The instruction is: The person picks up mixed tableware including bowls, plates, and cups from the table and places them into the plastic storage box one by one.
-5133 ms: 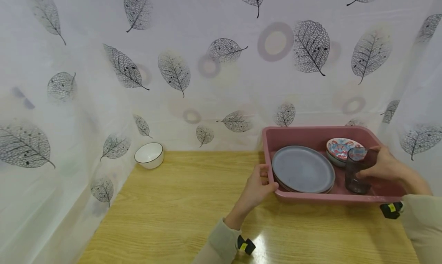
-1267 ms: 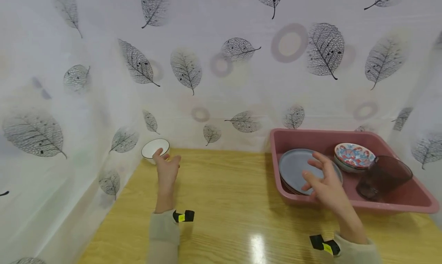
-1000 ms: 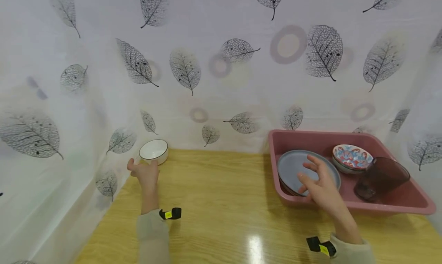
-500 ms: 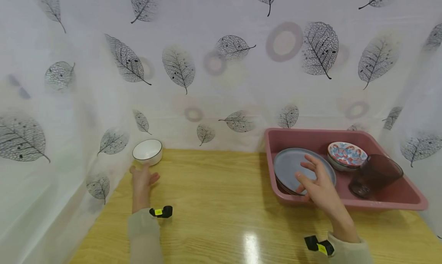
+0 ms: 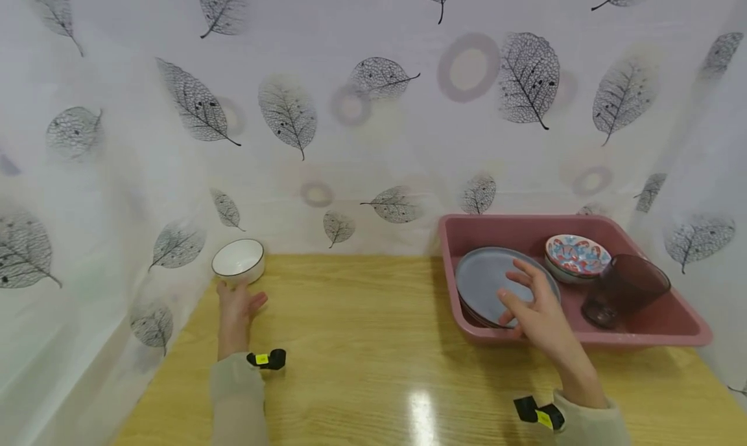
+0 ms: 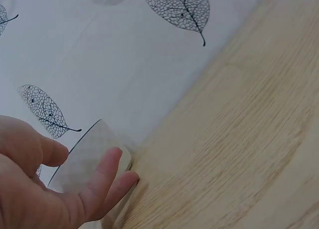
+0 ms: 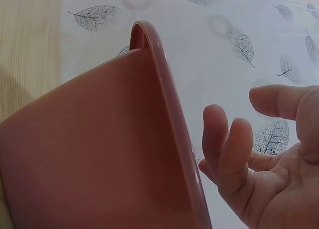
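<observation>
At the left end of the table stands a white bowl with a dark rim. My left hand is at its near side, thumb by the rim and fingers spread along the outer wall in the left wrist view; whether they touch it I cannot tell. My right hand hovers, fingers loosely bent and holding nothing, over the front wall of a pink tub. Inside the tub are stacked grey plates, a bowl with a red and blue pattern, and a dark see-through tumbler that leans to the right.
The wood-grain table stretches between the white bowl and the tub. A pale curtain with leaf prints hangs behind the table and along both sides, close to the white bowl.
Earlier my right hand held the tumbler upright in the tub; it now leans there, released. My left hand has moved from the tub's left edge to the white bowl. The right hand has lately barely moved.
</observation>
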The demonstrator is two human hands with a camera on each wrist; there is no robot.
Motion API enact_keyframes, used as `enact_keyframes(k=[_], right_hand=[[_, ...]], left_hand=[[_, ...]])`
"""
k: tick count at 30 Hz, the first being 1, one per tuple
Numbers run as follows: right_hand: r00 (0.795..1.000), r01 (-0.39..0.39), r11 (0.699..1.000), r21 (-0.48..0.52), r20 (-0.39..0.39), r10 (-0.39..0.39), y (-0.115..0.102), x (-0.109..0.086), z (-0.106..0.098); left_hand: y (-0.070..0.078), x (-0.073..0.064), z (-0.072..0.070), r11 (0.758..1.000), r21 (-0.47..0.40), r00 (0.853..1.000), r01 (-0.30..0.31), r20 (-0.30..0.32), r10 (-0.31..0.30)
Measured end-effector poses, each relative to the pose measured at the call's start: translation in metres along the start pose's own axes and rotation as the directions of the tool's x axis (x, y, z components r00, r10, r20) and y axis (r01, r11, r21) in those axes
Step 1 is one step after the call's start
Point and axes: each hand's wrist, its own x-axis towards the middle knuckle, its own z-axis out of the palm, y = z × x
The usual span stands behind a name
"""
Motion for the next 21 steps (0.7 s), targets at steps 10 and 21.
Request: enact_keyframes(k=[10, 21], right_hand=[[1.0, 0.002, 1.0, 0.003, -0.009, -0.002, -0.002, 0.001, -0.004], [1.0, -0.001, 1.0, 0.006, -0.003, 0.001, 0.001, -0.001, -0.005]], left_hand=[[0.008, 0.008, 0.008, 1.0, -0.024, 1.0, -0.005, -0.015, 0.005], [0.004, 0.019, -0.006, 0.994, -0.111, 0.996, 0.002, -0.085, -0.012]])
